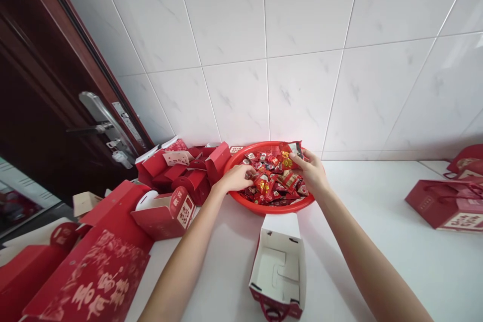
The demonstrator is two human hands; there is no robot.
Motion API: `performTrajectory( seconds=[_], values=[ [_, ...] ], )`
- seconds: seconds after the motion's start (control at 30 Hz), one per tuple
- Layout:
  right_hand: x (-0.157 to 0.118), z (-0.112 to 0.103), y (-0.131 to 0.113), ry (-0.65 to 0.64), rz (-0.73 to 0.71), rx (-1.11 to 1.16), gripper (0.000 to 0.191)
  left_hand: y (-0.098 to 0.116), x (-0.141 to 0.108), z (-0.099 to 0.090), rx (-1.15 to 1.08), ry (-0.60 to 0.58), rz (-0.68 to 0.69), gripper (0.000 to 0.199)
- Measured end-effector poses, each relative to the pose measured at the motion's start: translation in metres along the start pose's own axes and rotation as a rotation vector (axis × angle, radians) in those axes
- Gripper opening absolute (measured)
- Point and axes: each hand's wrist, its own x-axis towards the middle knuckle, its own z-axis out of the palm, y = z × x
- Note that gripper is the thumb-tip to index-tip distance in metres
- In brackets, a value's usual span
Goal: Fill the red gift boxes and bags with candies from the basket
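A red plastic basket (260,208) full of wrapped candies (264,183) stands against the tiled wall. My left hand (238,178) reaches into its left side, fingers curled down among the candies; what they pinch, if anything, is hidden. On the right, my right hand (312,171) grips a red snack packet (290,156) between thumb and fingers, over the basket's right rear part. In front of the basket, between my forearms, an open gift box (279,266) shows its bare white inside, with a red ribbon handle at the near end.
Several open red gift boxes (162,214) crowd the left of the white tabletop (362,211), with a large red bag or box with gold lettering (94,276) nearest me. A closed red box (441,206) stands at the far right. Behind the left boxes is a dark door (41,85).
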Motion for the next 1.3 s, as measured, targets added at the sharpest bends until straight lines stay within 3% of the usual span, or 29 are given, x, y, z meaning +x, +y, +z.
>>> performTrajectory(
  seconds=[0.23,0.47,0.63,0.97,1.03,1.17,1.3],
  values=[
    [-0.001,0.002,0.000,-0.002,0.045,-0.010,0.035,-0.002,0.005,0.007,-0.047,-0.088,-0.010,0.059],
    [-0.003,0.004,-0.004,0.011,0.111,-0.023,0.029,-0.005,0.008,0.004,-0.412,0.155,0.081,0.050],
    [-0.002,0.003,-0.003,0.005,0.135,-0.072,0.026,0.006,0.007,0.007,-0.706,0.209,0.122,0.041],
    [-0.004,0.005,-0.002,-0.079,0.207,-0.120,0.023,0.009,0.012,0.016,-0.880,0.432,0.192,0.031],
    [-0.004,0.006,-0.002,-0.116,0.214,-0.082,0.023,0.013,0.010,0.019,-0.847,0.400,0.247,0.029],
    [-0.006,0.007,-0.006,-0.206,0.198,0.027,0.031,0.023,0.004,0.026,-0.622,0.178,0.417,0.022],
    [-0.007,0.007,-0.007,-0.172,0.201,-0.002,0.035,0.025,-0.002,0.021,-0.432,0.070,0.495,0.020]
  ],
)
